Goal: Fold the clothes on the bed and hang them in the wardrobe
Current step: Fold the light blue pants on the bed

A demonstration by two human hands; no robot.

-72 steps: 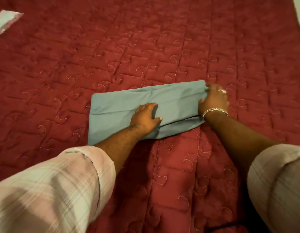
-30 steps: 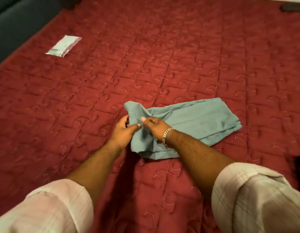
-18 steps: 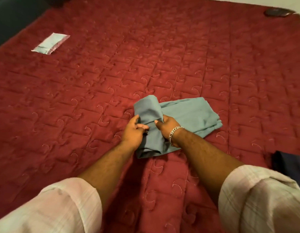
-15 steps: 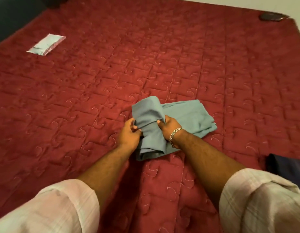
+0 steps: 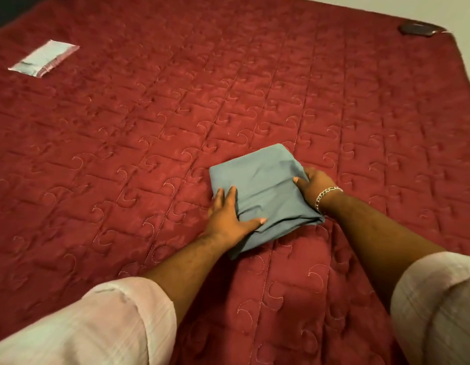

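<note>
A grey-blue garment point(image 5: 262, 191) lies folded into a compact square on the red quilted bed point(image 5: 149, 127), a little right of centre. My left hand point(image 5: 228, 214) rests flat on its near left edge, with straight fingers along the side and the thumb spread on top. My right hand point(image 5: 314, 184), which wears a silver bracelet, holds the right edge with the thumb on top. Its fingers curl round the side, out of sight. Both forearms reach in from pale rolled-up sleeves at the bottom.
A small pale plastic packet point(image 5: 44, 59) lies on the quilt at the far left. A dark flat object point(image 5: 417, 29) sits at the bed's far right corner. The bed's right edge runs along a light wall point(image 5: 465, 35).
The long folded garment was gathered from its left end and turned over to the right, so it is now a smaller square. Both hands moved from the lifted fold to the bundle's two sides.
</note>
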